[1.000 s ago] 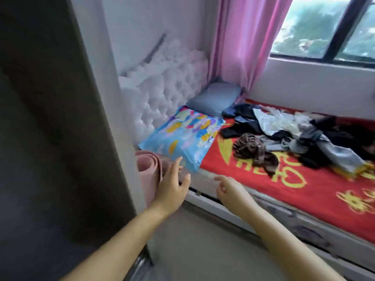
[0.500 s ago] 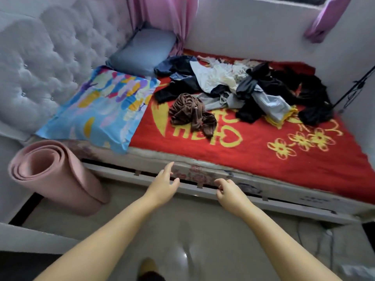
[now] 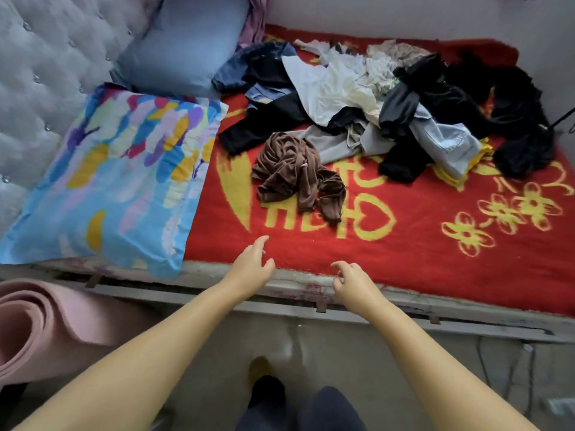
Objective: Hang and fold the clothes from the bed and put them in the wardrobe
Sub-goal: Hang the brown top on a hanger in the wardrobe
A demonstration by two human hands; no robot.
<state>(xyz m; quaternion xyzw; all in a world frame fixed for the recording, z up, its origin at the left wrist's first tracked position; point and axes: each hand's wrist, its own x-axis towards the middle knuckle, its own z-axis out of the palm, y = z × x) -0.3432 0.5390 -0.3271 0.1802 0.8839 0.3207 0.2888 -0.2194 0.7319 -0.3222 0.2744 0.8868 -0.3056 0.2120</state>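
A bed (image 3: 311,284) fills most of the view, covered by a red blanket (image 3: 404,259) with yellow flowers and lettering. At the head end stands a pale tufted headboard (image 3: 46,73); a blue-grey pillow (image 3: 186,48) leans against it, and a bright patterned pillow (image 3: 112,181) in blue, yellow and purple lies flat in front of that, its near corner hanging just over the bed's edge. On the floor beside the bed, below the patterned pillow, is a rolled pink mat (image 3: 37,331). A plain light wall (image 3: 404,14) runs along the far side of the bed. The floor (image 3: 311,353) is pale and glossy.

The clothes lie on the blanket, past the middle of the bed. Nearest the edge is a crumpled brown garment (image 3: 295,175), on its own just beside the patterned pillow. Behind it sprawls a heap of clothes (image 3: 404,104): dark pieces, a white shirt, grey and light-blue items, with a black bundle at the far right.

Both bare arms reach forward over the bed's near edge. The left hand (image 3: 252,269) hovers above the blanket's edge, fingers loosely spread and slightly bent, holding nothing. The right hand (image 3: 354,281) is beside it, fingers curled downward in a loose claw, also holding nothing. The brown garment lies beyond both hands, apart from the fingertips, and nearer to the left hand.
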